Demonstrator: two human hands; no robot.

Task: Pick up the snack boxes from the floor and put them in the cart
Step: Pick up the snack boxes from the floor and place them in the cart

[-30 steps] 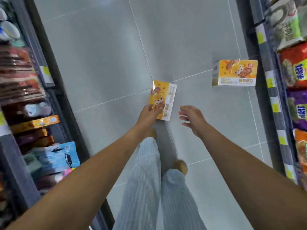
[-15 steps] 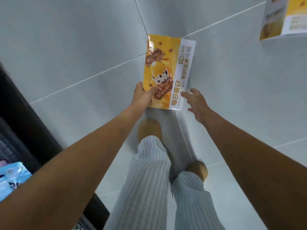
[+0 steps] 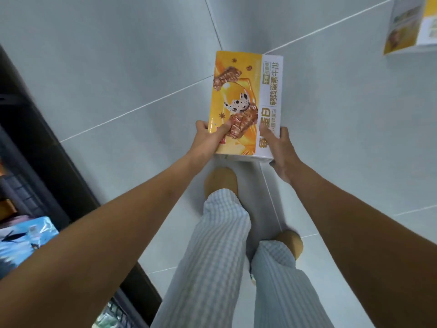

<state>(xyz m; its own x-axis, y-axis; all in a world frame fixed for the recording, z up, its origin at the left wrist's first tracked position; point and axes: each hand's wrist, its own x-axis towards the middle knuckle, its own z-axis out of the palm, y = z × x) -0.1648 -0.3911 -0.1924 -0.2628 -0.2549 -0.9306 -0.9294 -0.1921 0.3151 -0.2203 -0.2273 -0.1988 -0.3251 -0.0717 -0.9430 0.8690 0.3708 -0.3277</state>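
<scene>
Holds a yellow-and-white snack box (image 3: 246,102) in both hands at the centre of the frame, printed face turned up to the camera, long side running up the frame; grips its lower left corner with the left hand (image 3: 207,142), thumb laid flat across the yellow face and fingers curled round the left edge; clasps its lower right corner with the right hand (image 3: 281,151), thumb on the white strip with the lettering and fingers tucked under the bottom edge; shows on the face a speckled egg and brown snack pieces. Leaves a second snack box (image 3: 411,24), same yellow and white, lying on the grey tiled floor (image 3: 118,55) at the upper right of the frame, cut off by the edge, well apart from both hands. Stands below the held box in pale striped trousers (image 3: 220,256) and tan shoes (image 3: 221,182), one foot just under the box in the picture, the other lower and further right. Has dark shelving (image 3: 42,143) along the left edge of the frame, with a blue packet (image 3: 21,237) at the lower left, too blurred to read.
</scene>
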